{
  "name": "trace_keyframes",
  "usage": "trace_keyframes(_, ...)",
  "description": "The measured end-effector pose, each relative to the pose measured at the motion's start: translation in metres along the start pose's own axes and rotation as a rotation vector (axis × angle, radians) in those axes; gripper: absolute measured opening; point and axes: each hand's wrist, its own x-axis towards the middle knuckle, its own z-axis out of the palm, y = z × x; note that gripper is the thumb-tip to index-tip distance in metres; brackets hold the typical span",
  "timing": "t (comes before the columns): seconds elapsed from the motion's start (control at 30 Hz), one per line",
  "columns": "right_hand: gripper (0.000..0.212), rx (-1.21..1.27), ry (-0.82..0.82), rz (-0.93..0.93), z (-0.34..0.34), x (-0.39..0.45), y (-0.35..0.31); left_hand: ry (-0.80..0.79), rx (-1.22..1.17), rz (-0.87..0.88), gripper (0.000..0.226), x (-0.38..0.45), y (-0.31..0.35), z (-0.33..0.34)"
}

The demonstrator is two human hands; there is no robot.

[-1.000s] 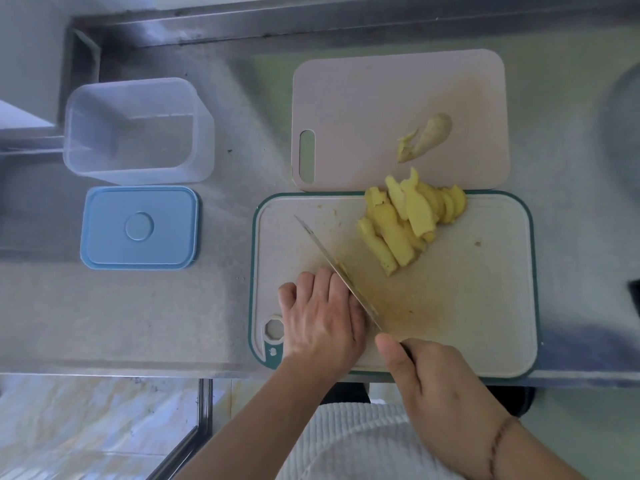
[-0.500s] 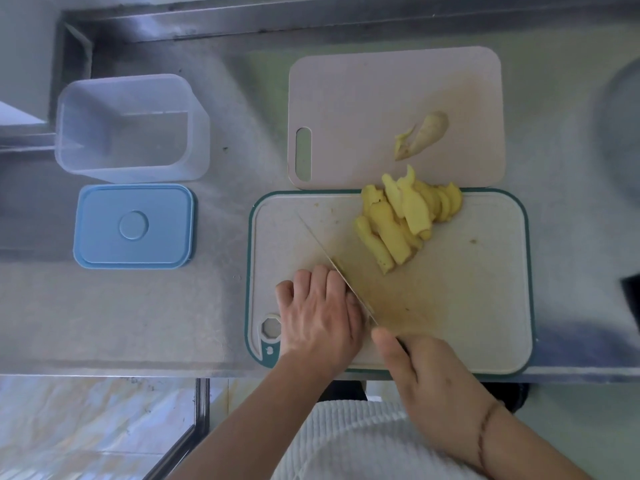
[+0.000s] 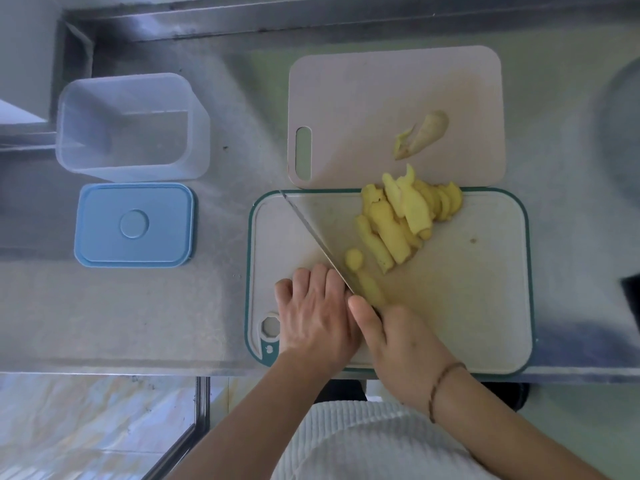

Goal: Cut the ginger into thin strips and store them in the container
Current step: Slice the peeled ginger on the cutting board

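Right hand gripped broad steel knife; left hand, fingers curled, steadied something hidden on green-rimmed board. Pale yellow ginger slices heaped beside blade; clear rectangular container stood apart.

A steel counter carries four things. A clear container stands near its far left corner, with a blue lid just in front of it. A pink cutting board lies mid-counter toward the back, touching a green-rimmed cutting board at the front edge.
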Motion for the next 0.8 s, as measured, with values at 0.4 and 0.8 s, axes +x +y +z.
trace_keyframes(0.4, 0.064, -0.006, -0.031, 0.08, -0.029, 0.0, 0.015, 0.122, -0.132, 0.033, 0.024, -0.004, -0.005, -0.001)
trace_keyframes(0.8, 0.071, 0.054, -0.046, 0.067, -0.05, 0.018, 0.007, 0.146, -0.174, -0.119, 0.027, 0.007, -0.024, -0.015)
